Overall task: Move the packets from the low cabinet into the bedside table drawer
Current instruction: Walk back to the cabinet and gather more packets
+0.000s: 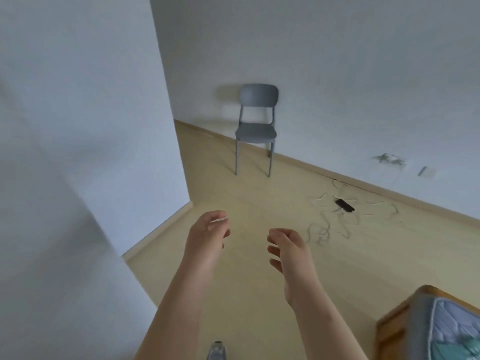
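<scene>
while both bare arms reach over the pale yellow floor [246, 193], the left hand [207, 235] and right hand [288, 248] hang with fingers loosely curled and apart, holding and touching nothing. a grey plastic chair [257, 131] stands at twelve o'clock. where the packets lie cannot be told.

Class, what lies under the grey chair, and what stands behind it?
Under the grey chair only bare floor shows. Behind it stands the white wall; the seat and backrest cover part of it.
</scene>
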Motion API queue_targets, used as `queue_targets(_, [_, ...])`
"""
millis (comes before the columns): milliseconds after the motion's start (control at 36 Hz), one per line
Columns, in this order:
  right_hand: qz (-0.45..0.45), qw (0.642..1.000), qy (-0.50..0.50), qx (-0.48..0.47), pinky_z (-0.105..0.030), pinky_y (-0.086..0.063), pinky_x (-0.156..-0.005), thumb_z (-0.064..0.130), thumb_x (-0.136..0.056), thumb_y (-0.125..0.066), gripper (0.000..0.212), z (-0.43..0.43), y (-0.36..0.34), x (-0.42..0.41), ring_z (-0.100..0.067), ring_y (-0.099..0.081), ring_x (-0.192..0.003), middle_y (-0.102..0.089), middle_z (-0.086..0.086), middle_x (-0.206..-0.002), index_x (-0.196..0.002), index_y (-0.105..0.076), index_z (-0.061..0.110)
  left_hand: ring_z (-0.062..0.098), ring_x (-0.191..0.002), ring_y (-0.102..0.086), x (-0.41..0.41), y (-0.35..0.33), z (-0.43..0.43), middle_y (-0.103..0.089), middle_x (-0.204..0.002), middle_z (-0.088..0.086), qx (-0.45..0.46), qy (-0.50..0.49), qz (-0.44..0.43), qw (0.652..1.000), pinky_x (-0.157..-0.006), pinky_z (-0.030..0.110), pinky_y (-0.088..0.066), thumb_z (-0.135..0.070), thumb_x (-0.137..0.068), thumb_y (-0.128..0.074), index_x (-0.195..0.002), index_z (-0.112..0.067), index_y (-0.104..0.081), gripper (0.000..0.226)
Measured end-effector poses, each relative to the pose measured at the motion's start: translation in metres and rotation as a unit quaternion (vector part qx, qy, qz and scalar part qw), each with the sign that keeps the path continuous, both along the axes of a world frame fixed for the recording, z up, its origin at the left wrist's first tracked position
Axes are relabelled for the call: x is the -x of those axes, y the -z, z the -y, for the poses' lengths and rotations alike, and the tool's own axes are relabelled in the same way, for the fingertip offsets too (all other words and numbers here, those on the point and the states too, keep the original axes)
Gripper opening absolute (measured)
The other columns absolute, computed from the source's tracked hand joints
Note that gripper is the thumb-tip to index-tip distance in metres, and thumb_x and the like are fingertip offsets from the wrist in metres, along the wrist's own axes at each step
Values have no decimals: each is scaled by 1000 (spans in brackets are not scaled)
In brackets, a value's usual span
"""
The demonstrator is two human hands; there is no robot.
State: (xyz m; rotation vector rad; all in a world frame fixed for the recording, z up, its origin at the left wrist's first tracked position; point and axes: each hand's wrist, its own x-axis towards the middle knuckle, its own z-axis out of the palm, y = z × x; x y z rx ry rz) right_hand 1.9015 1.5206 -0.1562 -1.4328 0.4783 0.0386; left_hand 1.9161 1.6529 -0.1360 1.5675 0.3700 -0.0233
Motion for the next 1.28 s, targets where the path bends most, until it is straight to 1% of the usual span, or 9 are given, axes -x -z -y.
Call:
queue_targets(250, [10,989,148,-25,-30,-42,-76,21,-90,-56,5,113,-1,-139,-17,-51,-83,-57,-1,-89,-85,-57,20,17,-94,-64,-173,0,129,-66,-93,-1,-36,170,19,985,-85,35,-49,-14,-90,-54,-85,-31,-59,18])
queue_targets(444, [14,959,281,-32,-30,-43,-79,21,-91,-56,6,217,-10,-216,-16,-53,-87,-58,-1,-90,-85,-56,21,18,-91,-63,-292,-6,250,-66,-94,2,-24,283,8,959,-81,36,-49,-13,-90,-53,-85,-27,-60,17])
queue_targets(556, [-7,937,347,-46,-28,-43,-73,19,-92,-54,6,279,4,-236,-15,-54,-87,-59,0,-92,-86,-56,20,17,-86,-62,-328,8,322,-64,-90,1,-26,340,-18,940,-80,35,-47,-12,-90,-54,-86,-26,-60,16])
queue_targets(639, [-19,924,378,-51,-30,-44,-78,20,-92,-54,6,328,15,-255,-16,-54,-89,-59,-1,-94,-86,-55,21,17,-86,-62,-351,20,376,-64,-87,0,-30,381,-33,924,-80,35,-46,-12,-90,-54,-90,-22,-62,13])
queue_targets(695, [-21,915,399,-51,-31,-44,-79,20,-92,-54,7,365,20,-271,-16,-54,-89,-58,-1,-94,-86,-55,21,17,-86,-62,-368,25,415,-64,-90,1,-32,401,-37,915,-77,33,-45,-11,-90,-54,-87,-23,-61,14])
queue_targets(778, [-11,906,421,-43,-28,-43,-71,20,-92,-54,5,431,23,-295,-16,-54,-88,-58,0,-93,-87,-55,21,16,-86,-62,-394,28,487,-65,-101,5,-33,429,-28,902,-74,31,-45,-11,-90,-54,-86,-24,-60,15])
queue_targets(861, [-6,896,442,-35,-27,-43,-69,19,-92,-54,5,504,19,-315,-16,-53,-86,-57,-1,-92,-87,-55,20,19,-89,-64,-415,24,565,-66,-103,7,-42,459,-17,887,-78,34,-47,-12,-89,-54,-86,-26,-60,15])
queue_targets(1000, [3,883,470,-21,-30,-44,-77,20,-91,-55,5,612,3,-346,-17,-54,-87,-58,-2,-89,-87,-56,20,24,-102,-63,-446,7,682,-67,-96,4,-43,493,4,869,-87,40,-49,-15,-90,-53,-87,-28,-60,15])
queue_targets(1278, [-6,834,552,-25,-30,-45,-74,19,-91,-55,4,802,15,-369,-17,-56,-89,-60,-2,-94,-89,-57,19,17,-92,-63,-488,17,898,-64,-100,3,-37,575,-9,817,-82,34,-48,-13,-90,-52,-89,-25,-60,14])
